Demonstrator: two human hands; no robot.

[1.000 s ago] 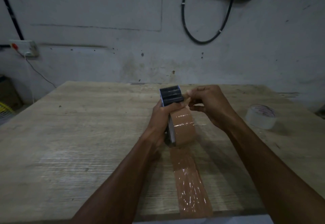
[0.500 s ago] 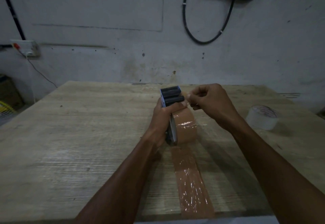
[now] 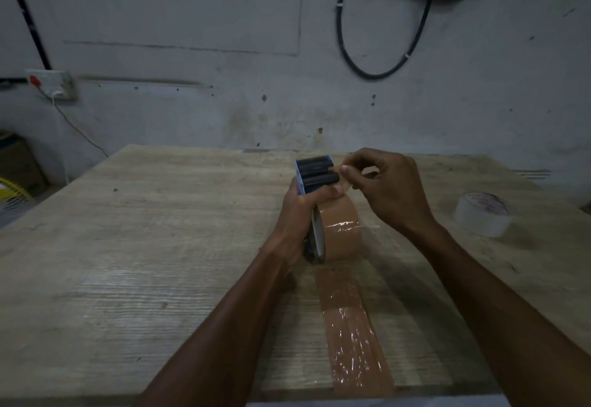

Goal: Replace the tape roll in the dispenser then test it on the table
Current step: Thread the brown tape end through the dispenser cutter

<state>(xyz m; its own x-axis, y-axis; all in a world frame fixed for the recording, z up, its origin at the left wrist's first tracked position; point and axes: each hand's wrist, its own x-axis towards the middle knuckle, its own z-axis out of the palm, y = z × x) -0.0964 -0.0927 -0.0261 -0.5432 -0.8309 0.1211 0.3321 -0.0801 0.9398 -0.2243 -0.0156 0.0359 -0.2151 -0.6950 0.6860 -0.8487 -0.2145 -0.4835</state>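
My left hand (image 3: 299, 214) grips the tape dispenser (image 3: 315, 173), a blue and black frame with a toothed blade at its far end, held above the wooden table (image 3: 134, 246). A brown tape roll (image 3: 342, 234) sits in the dispenser below my thumb. My right hand (image 3: 383, 189) is just right of the dispenser's head and pinches the loose end of the brown tape between thumb and forefinger. A long strip of brown tape (image 3: 355, 336) is stuck flat on the table, running from under the roll to the near edge.
A clear tape roll (image 3: 484, 213) lies flat on the table at the right. A black cable loop (image 3: 377, 54) hangs on the wall behind. A wall socket (image 3: 51, 83) with a wire is at the left, with a yellow object (image 3: 12, 189) on the floor.
My right hand has shifted a little to the right and up at the dispenser's head, still pinching the tape end. The dispenser and my left hand stay almost where they were.
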